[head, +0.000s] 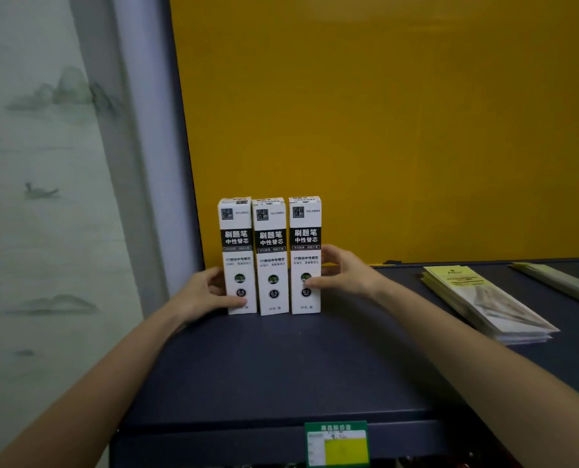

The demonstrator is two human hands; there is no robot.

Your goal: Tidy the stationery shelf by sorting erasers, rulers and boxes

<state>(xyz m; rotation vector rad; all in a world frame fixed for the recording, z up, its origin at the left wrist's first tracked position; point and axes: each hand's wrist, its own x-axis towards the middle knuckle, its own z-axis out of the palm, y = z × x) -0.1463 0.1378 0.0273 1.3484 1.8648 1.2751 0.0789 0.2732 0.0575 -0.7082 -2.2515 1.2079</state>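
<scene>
Dark shelf [281, 373], yellow back panel [399, 113] — three boxes [271, 256] stand upright, long axes vertical, side by side between our hands. Left hand [202, 295] cups the leftmost box, thumb on its front; right hand [343, 270] cups the rightmost (fingers half-curled, neither lifting). Packets [483, 302] lie well right.

A dark blue shelf [281, 373] carries three white boxes [272, 256] standing upright side by side at its back left, against a yellow panel [382, 113]. A stack of flat yellow-green packets [483, 302] lies well apart at the right, with another packet [558, 282] beyond it. A green price tag [337, 444] sits on the shelf's front edge.
</scene>
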